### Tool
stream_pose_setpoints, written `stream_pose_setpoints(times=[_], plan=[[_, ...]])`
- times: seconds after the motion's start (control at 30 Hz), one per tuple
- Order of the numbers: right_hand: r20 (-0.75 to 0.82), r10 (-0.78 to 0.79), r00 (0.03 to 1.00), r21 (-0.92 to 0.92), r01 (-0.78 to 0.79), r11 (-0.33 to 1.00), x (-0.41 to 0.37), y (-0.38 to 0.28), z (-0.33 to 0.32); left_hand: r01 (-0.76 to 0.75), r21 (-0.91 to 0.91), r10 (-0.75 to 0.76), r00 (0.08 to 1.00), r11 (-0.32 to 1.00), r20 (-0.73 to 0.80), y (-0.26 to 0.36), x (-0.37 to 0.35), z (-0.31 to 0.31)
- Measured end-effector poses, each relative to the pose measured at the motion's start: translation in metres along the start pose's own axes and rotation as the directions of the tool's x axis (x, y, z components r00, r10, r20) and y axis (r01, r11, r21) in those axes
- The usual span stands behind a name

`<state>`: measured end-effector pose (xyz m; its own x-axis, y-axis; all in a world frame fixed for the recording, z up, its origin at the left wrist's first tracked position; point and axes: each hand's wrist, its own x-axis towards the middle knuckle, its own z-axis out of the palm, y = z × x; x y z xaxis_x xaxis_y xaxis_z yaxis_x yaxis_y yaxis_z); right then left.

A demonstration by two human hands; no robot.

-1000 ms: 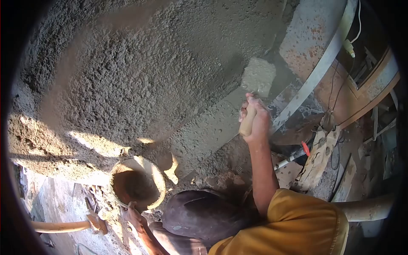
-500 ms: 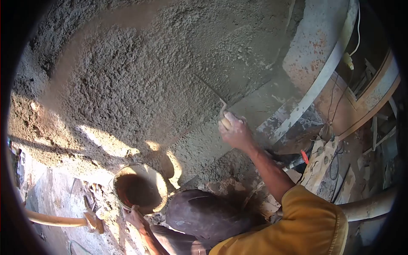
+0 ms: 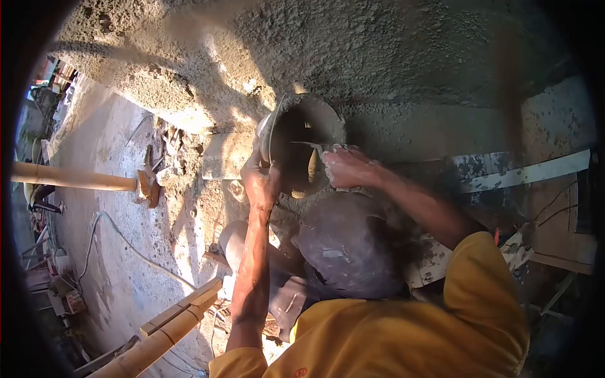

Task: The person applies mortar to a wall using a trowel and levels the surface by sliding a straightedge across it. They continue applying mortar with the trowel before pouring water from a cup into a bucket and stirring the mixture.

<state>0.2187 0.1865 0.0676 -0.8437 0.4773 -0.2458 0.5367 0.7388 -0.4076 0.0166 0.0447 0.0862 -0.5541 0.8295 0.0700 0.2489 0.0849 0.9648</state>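
While the left hand [image 3: 261, 179] clamps the rim of the mortar pan [image 3: 315, 116], raised between both hands | right hand [image 3: 346, 167] wraps a trowel [image 3: 312, 167] inside it (blade in shadow) | risk: tilted pan could spill if that one-handed grip slips.

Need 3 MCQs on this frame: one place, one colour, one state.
1. The wooden-handled trowel is: A) inside the round grey mortar pan; B) on the ground; C) against the bamboo pole.
2. The person's shirt is: A) blue; B) yellow; C) white.
3. The left hand is: A) open and free; B) flat on the wall; C) gripping the pan's rim.
1 A, the right hand holds it in the pan; 2 B, yellow cloth at bottom; 3 C, it wraps the rim.
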Motion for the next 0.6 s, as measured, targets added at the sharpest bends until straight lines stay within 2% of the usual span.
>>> stream_pose_setpoints(times=[0.03, 0.07, 0.13, 0.17, 0.2, 0.27, 0.37, 0.4, 0.5, 0.53, 0.6], plan=[[0.053, -0.043, 0.998, 0.011, 0.043, 0.999, -0.001, 0.000, -0.005, -0.039, 0.078, 0.039, 0.999, 0.996, -0.004, -0.001, 0.000, -0.002], [0.003, -0.288, 0.958, -0.168, 0.284, 0.944, 0.004, 0.012, -0.007, -0.073, 0.157, 0.075, 0.997, 0.985, -0.006, -0.002, -0.001, -0.003], [-0.064, -0.030, 0.997, 0.026, 0.032, 0.999, 0.013, 0.028, -0.022, -0.033, -0.125, 0.032, 0.999, 0.992, -0.004, 0.006, -0.002, 0.005], [-0.085, 0.113, 0.990, 0.131, -0.101, 0.986, 0.011, 0.032, -0.031, -0.016, -0.263, 0.020, 1.000, 0.965, 0.010, 0.011, 0.000, 0.007], [0.054, 0.173, 0.983, 0.336, -0.181, 0.924, 0.006, 0.033, -0.044, -0.239, 0.128, 0.223, 0.966, 0.962, 0.131, 0.014, 0.000, 0.000], [0.352, 0.181, 0.918, 0.640, -0.377, 0.669, -0.003, 0.035, -0.067, -0.064, -0.276, 0.093, 0.991, 0.959, 0.094, 0.027, -0.002, 0.011], [0.453, 0.065, 0.889, 0.856, -0.455, 0.248, -0.018, 0.045, -0.036, -0.143, -0.190, 0.158, 0.986, 0.971, 0.061, 0.001, 0.001, 0.016], [0.437, 0.014, 0.899, 0.889, -0.434, 0.148, -0.017, 0.053, -0.010, -0.147, -0.194, 0.160, 0.986, 0.970, 0.054, -0.003, 0.001, 0.020], [0.368, -0.137, 0.920, 0.889, -0.391, -0.237, -0.023, 0.047, 0.027, -0.036, -0.262, 0.051, 0.997, 0.965, 0.050, 0.001, -0.003, 0.029], [0.344, -0.155, 0.926, 0.886, -0.374, -0.275, -0.024, 0.043, 0.033, 0.019, -0.295, -0.002, 0.998, 0.955, 0.058, 0.004, -0.004, 0.032], [0.290, -0.149, 0.945, 0.876, -0.325, -0.358, -0.033, 0.033, 0.035, 0.016, -0.318, -0.032, 0.998, 0.948, -0.046, -0.004, -0.003, 0.039]])
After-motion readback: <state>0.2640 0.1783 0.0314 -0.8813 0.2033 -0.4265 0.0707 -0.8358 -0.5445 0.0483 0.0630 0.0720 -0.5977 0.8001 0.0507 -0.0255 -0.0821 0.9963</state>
